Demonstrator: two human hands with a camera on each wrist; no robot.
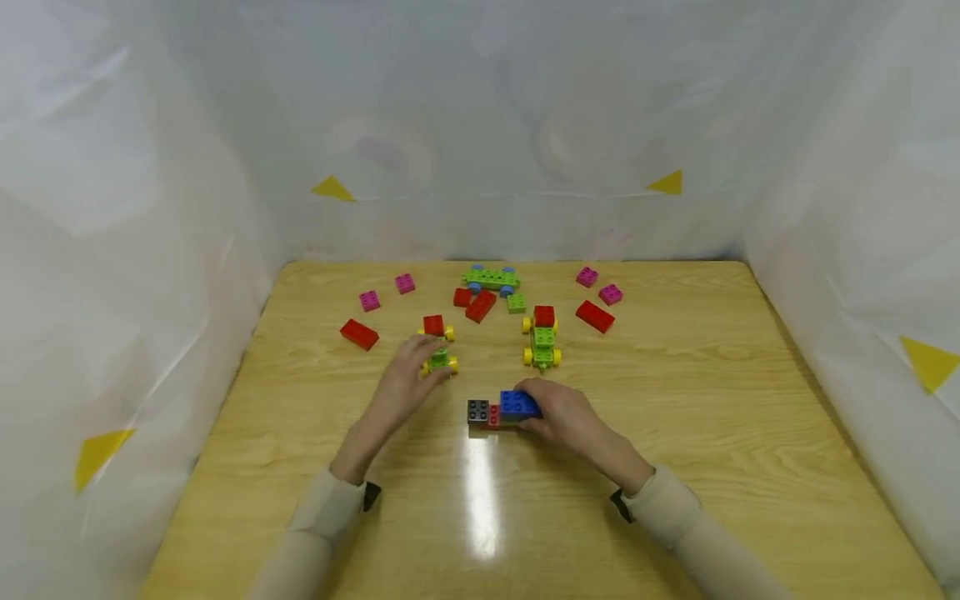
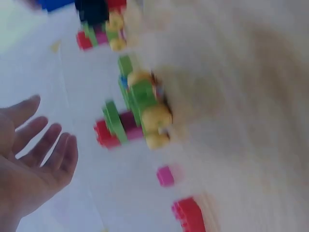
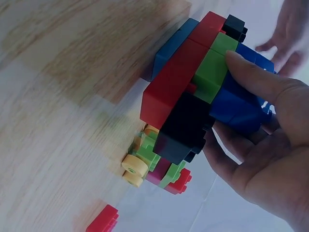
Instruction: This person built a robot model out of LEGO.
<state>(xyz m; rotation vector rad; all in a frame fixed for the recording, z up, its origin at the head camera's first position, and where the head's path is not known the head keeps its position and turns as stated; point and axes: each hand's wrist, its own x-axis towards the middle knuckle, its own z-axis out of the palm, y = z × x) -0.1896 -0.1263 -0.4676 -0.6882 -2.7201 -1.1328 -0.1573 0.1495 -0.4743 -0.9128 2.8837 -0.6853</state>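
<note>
Right hand (image 1: 558, 412) near the middle of the wooden counter (image 1: 675, 433), fingers (image 3: 251, 79) curled round a stack of bricks (image 1: 504, 409): blue on top, red, green and black alongside, resting on the counter. Left hand (image 1: 408, 379) just left of it, fingers (image 2: 46, 140) spread and straight, lying at a small green cart with yellow wheels (image 1: 439, 358), red brick (image 1: 433, 325) at its far end. Second yellow-wheeled cart (image 1: 542, 340) just beyond the stack. Blue-wheeled green cart (image 1: 491, 278), loose red and pink bricks further back. No writing or brand readable anywhere.
</note>
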